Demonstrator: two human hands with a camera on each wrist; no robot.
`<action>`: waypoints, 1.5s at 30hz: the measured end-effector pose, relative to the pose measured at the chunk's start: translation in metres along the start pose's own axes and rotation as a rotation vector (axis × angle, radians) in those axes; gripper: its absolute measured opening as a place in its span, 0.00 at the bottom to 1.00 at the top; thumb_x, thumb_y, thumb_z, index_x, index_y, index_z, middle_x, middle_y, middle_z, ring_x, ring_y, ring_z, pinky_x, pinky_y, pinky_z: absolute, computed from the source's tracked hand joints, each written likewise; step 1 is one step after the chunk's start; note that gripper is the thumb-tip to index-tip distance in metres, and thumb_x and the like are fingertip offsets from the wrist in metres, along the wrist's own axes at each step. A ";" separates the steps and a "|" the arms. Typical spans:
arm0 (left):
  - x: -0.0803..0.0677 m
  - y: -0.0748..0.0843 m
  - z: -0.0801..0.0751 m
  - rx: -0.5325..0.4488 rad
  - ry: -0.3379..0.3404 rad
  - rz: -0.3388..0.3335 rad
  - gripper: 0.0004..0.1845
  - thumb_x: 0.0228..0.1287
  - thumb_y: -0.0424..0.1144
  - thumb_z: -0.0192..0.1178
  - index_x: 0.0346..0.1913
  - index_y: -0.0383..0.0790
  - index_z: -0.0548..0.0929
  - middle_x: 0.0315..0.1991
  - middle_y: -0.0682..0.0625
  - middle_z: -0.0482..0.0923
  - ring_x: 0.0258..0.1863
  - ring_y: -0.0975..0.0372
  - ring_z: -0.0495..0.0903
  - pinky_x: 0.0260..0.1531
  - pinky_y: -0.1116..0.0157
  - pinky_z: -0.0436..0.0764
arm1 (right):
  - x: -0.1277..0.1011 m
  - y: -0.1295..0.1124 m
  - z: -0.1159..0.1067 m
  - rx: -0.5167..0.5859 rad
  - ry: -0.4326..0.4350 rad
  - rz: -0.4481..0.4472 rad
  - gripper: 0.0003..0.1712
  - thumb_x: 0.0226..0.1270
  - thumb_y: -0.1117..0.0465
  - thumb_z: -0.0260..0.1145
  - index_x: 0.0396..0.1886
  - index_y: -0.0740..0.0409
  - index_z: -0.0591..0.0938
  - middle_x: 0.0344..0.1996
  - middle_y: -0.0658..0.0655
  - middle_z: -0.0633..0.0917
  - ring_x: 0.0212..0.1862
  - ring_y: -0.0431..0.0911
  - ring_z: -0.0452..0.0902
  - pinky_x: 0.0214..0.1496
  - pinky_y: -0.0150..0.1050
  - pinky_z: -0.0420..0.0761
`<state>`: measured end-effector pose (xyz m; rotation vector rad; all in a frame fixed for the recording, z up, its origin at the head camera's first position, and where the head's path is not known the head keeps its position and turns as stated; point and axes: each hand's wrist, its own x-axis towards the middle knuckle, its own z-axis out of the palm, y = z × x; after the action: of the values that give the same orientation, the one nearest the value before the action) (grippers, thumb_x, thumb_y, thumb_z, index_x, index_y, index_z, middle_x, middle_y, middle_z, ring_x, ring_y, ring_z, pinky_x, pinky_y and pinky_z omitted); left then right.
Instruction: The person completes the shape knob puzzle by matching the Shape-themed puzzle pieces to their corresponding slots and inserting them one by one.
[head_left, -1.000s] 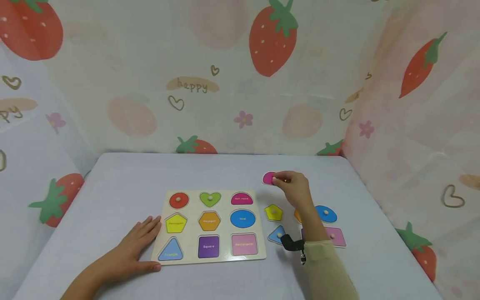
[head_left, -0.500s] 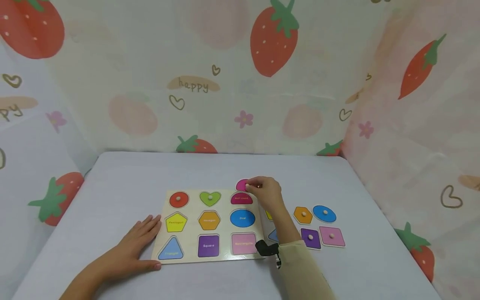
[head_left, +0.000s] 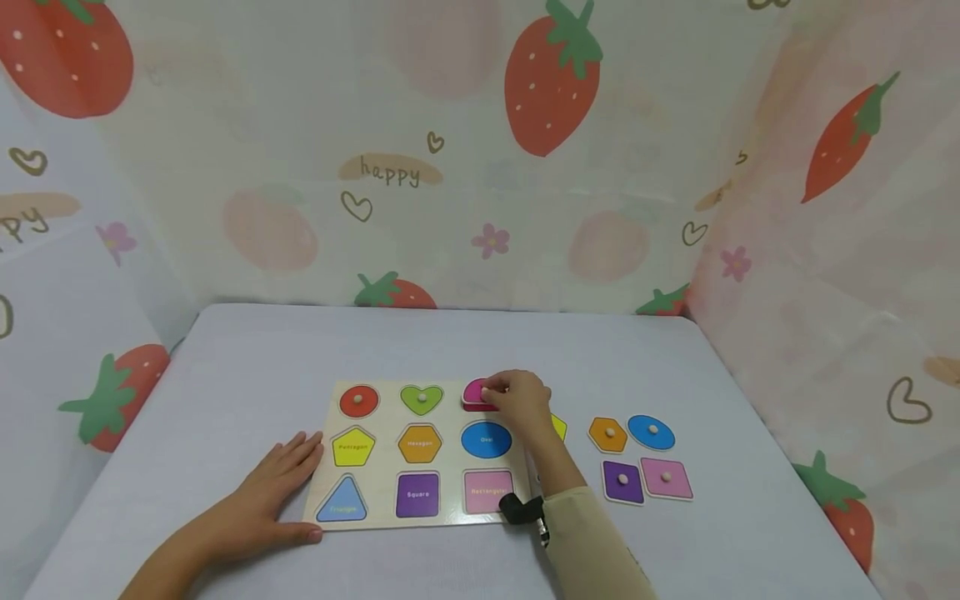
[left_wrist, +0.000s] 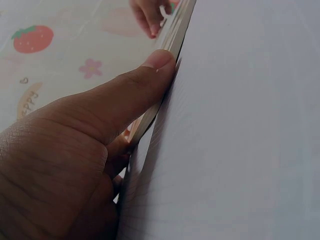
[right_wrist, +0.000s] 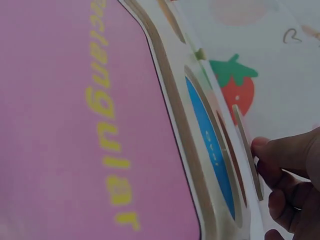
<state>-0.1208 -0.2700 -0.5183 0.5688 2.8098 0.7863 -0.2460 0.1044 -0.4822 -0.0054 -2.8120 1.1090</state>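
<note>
My right hand [head_left: 523, 407] pinches the magenta half-round puzzle piece [head_left: 473, 390] by its knob, over the "Half round" recess at the board's top right corner. In the right wrist view the piece [right_wrist: 244, 137] shows edge-on, tilted and raised off the board, beyond the blue oval recess [right_wrist: 212, 145]. My left hand [head_left: 262, 497] lies spread on the table, its fingertips and thumb touching the left edge of the cream puzzle board [head_left: 381, 487]. The left wrist view has its thumb [left_wrist: 135, 87] against that edge. A red circle [head_left: 359, 401] and green heart [head_left: 422, 400] sit in their recesses.
Right of the board lie loose knobbed pieces: a yellow pentagon [head_left: 559, 427] partly behind my hand, an orange hexagon [head_left: 602, 439], a blue oval [head_left: 651, 432], a purple square [head_left: 622, 490] and a pink rectangle [head_left: 667, 487]. My right wrist hides most of the blue triangle.
My right hand has carried the half-round piece left from beyond the loose pieces, then down over its recess. The left hand stays put.
</note>
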 end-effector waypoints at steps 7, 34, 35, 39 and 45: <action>-0.001 0.003 -0.002 0.003 0.010 0.016 0.65 0.46 0.75 0.68 0.81 0.40 0.57 0.83 0.46 0.50 0.83 0.46 0.41 0.65 0.84 0.20 | 0.001 0.004 0.005 -0.024 -0.010 0.013 0.11 0.67 0.53 0.74 0.44 0.52 0.91 0.41 0.54 0.90 0.52 0.53 0.80 0.63 0.60 0.67; -0.001 0.001 0.000 0.030 0.019 0.037 0.65 0.47 0.77 0.66 0.81 0.40 0.58 0.83 0.47 0.50 0.82 0.47 0.42 0.66 0.85 0.21 | 0.001 0.010 0.007 -0.025 -0.055 0.072 0.10 0.66 0.51 0.74 0.43 0.49 0.91 0.40 0.52 0.90 0.52 0.53 0.78 0.62 0.60 0.70; -0.002 0.001 -0.001 0.032 0.019 0.039 0.65 0.47 0.77 0.66 0.81 0.40 0.58 0.83 0.47 0.51 0.82 0.47 0.42 0.66 0.85 0.21 | 0.001 0.009 0.007 -0.027 -0.058 0.073 0.10 0.67 0.51 0.74 0.43 0.49 0.91 0.40 0.52 0.90 0.52 0.53 0.79 0.63 0.60 0.70; -0.002 0.000 -0.001 0.037 0.025 0.053 0.65 0.48 0.77 0.66 0.81 0.39 0.58 0.83 0.46 0.51 0.82 0.47 0.43 0.67 0.85 0.21 | 0.000 0.005 0.004 -0.048 -0.072 0.074 0.10 0.67 0.52 0.74 0.44 0.50 0.91 0.40 0.52 0.90 0.52 0.52 0.79 0.64 0.61 0.68; -0.002 0.001 -0.001 0.030 0.023 0.051 0.65 0.47 0.77 0.66 0.80 0.38 0.58 0.83 0.46 0.51 0.82 0.46 0.43 0.66 0.85 0.21 | -0.004 -0.004 -0.007 -0.067 -0.111 0.080 0.12 0.67 0.53 0.74 0.46 0.51 0.90 0.41 0.53 0.89 0.51 0.51 0.80 0.63 0.58 0.76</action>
<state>-0.1192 -0.2701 -0.5169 0.6426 2.8429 0.7659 -0.2406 0.1062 -0.4746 -0.0641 -2.9708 1.0625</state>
